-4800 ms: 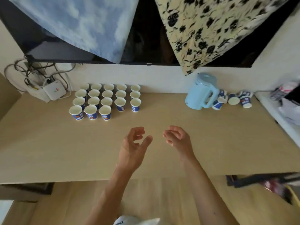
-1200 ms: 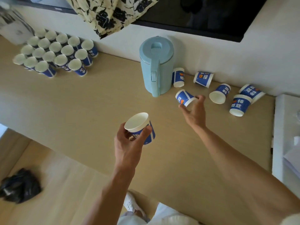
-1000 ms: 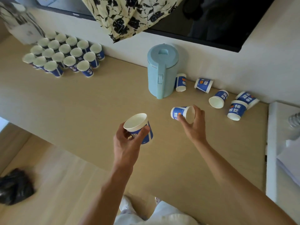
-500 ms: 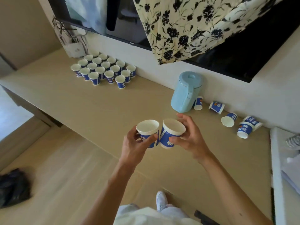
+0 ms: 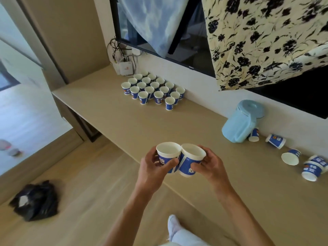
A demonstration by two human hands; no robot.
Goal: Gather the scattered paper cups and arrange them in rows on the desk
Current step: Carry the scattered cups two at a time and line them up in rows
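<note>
Blue-and-white paper cups stand in rows at the far left of the tabletop. Nearer, the left hand curls round one upright cup. The right hand now grips a second cup, just picked up from beside the pale blue kettle, rims touching. Two more for the rows, and five scattered cups still lie to the right.

wall white | floor pale wood | desk beige | screen dark, possibly TV | floral cloth over it
</note>
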